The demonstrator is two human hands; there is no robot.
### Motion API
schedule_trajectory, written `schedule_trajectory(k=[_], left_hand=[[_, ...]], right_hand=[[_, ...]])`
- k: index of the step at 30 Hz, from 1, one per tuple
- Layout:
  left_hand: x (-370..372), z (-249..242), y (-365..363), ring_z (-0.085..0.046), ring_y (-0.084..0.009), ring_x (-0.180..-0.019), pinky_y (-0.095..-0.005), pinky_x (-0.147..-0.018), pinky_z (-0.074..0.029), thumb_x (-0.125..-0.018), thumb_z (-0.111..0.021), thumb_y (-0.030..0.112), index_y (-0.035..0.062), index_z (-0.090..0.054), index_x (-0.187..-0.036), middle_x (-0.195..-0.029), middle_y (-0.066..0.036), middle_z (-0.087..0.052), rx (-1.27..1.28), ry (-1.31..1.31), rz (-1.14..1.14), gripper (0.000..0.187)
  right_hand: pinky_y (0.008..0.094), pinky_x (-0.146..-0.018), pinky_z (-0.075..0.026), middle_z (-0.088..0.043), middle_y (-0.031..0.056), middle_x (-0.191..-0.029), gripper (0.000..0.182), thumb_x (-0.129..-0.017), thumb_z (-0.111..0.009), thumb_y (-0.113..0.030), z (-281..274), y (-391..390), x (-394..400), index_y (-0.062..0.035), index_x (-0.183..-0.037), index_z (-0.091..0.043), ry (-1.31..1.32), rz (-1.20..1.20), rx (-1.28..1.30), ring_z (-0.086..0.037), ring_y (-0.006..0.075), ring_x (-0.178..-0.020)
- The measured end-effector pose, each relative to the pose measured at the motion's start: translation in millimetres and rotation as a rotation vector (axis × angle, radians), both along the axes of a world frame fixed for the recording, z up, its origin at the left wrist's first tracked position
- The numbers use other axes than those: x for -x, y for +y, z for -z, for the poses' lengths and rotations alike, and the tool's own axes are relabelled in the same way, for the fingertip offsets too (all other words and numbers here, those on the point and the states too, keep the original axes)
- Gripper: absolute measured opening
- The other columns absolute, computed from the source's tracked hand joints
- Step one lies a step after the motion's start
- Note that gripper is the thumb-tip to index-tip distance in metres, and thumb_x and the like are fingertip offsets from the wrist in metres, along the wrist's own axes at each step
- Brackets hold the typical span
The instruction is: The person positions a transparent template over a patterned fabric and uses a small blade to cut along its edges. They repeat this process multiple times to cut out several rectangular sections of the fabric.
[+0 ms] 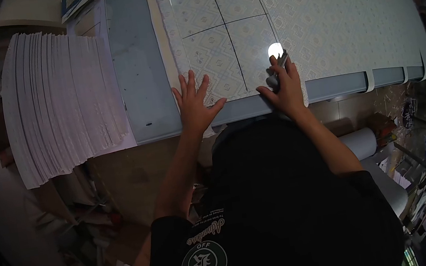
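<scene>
Patterned pale fabric (349, 16) lies spread on the table, with dark straight lines crossing on its left part and a curved line at their right. My left hand (195, 103) rests on the fabric's near left corner, fingers spread. In my right hand (286, 87) is a small grey handheld tool (283, 60), with a bright white glow at its front end. It sits on the fabric at the lower end of the curved line. My fingers cover much of the tool, so its exact kind is hidden.
A tall stack of pale sheets (61, 100) stands left of the blue-grey table (144, 88). Papers (82, 0) lie at the far left. Pale strips (370, 80) hang over the table's front edge. A pale roll (359, 144) and clutter are below right.
</scene>
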State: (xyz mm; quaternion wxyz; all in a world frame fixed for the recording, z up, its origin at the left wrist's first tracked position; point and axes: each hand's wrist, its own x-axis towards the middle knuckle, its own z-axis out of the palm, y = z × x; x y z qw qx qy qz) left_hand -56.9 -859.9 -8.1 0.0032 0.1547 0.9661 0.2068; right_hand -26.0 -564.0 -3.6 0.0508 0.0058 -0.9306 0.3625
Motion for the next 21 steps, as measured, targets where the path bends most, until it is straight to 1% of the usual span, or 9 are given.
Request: schedule_trajectory(k=[5, 13, 16, 21], left_hand=[[0.5, 0.7, -0.7, -0.016, -0.043, -0.157, -0.0704, -0.121, -0.006, -0.079, -0.08, 0.058, 0.015, -0.058, -0.148, -0.166, -0.021, -0.031, 0.01, 0.007, 0.004, 0.084], [0.0, 0.3, -0.6, -0.019, -0.0424, -0.156, -0.0701, -0.12, -0.009, -0.078, -0.081, 0.058, 0.0164, -0.059, -0.147, -0.166, -0.02, -0.032, -0.006, 0.032, 0.007, 0.084], [0.2, 0.5, -0.8, -0.019, -0.0423, -0.156, -0.0698, -0.121, -0.01, -0.078, -0.081, 0.058, 0.0159, -0.06, -0.146, -0.166, -0.02, -0.033, -0.007, 0.04, 0.007, 0.083], [0.0, 1.3, -1.1, -0.02, -0.0425, -0.156, -0.0691, -0.121, -0.011, -0.078, -0.08, 0.058, 0.0151, -0.061, -0.145, -0.165, -0.02, -0.033, -0.008, 0.042, 0.01, 0.082]], right_hand=[[0.0612, -0.122, -0.023, -0.048, 0.0135, -0.158, 0.06, -0.079, -0.087, -0.036, -2.9, -1.6, 0.5, -0.0043, -0.124, -0.062, -0.002, 0.006, 0.013, -0.025, 0.0506, -0.151], [0.0577, -0.116, -0.031, -0.05, 0.0153, -0.156, 0.061, -0.076, -0.089, -0.033, 2.1, 0.9, 0.5, -0.0045, -0.123, -0.062, 0.026, 0.005, -0.001, -0.032, 0.049, -0.148], [0.0574, -0.117, -0.03, -0.052, 0.0149, -0.154, 0.06, -0.075, -0.089, -0.032, 1.9, -0.8, 0.0, -0.0049, -0.122, -0.062, 0.006, 0.036, 0.027, -0.032, 0.0488, -0.148], [0.0572, -0.117, -0.03, -0.053, 0.0145, -0.154, 0.061, -0.075, -0.089, -0.032, 0.1, -0.2, -0.1, -0.0046, -0.122, -0.062, 0.037, 0.016, 0.006, -0.033, 0.0492, -0.147]])
